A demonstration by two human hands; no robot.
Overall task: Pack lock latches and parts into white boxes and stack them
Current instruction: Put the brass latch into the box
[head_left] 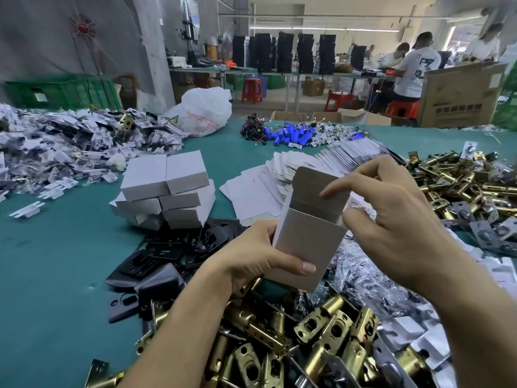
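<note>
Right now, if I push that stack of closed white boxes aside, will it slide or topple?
Likely to topple: the stack sits unevenly, lower boxes splayed out. Possibly heavy for its size if packed with brass latches like those nearby.
</note>
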